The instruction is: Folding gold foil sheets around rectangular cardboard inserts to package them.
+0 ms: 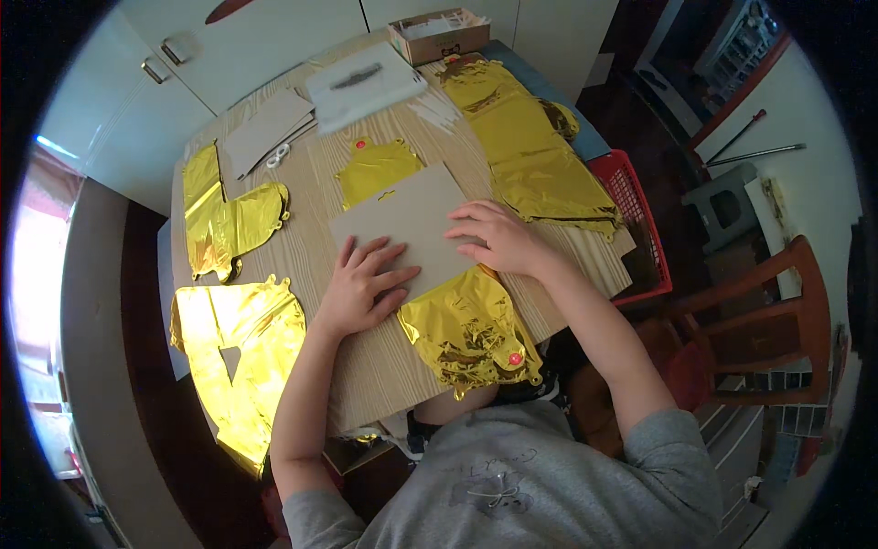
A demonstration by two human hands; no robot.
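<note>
A grey-brown cardboard sheet [412, 224] with a small hanger slot lies on a gold foil balloon [466, 320], whose parts stick out above and below it. The balloon's middle is hidden under the sheet. Its lower end, with a red dot, hangs over the table's near edge. My left hand [364, 285] rests open on the sheet's lower left part, fingers spread. On the sheet's right edge, my right hand [497, 238] lies with its fingers stretched out and apart; its thumb is hard to make out.
More gold foil balloons lie at the left [240, 224], near left [261, 320] and far right [521, 137] of the wooden table [370, 389]. Farther back are cardboard sheets [270, 133], white scissors [278, 156], a clear plastic stack [352, 101] and an open box [444, 41]. A red basket [640, 201] stands beyond the right edge.
</note>
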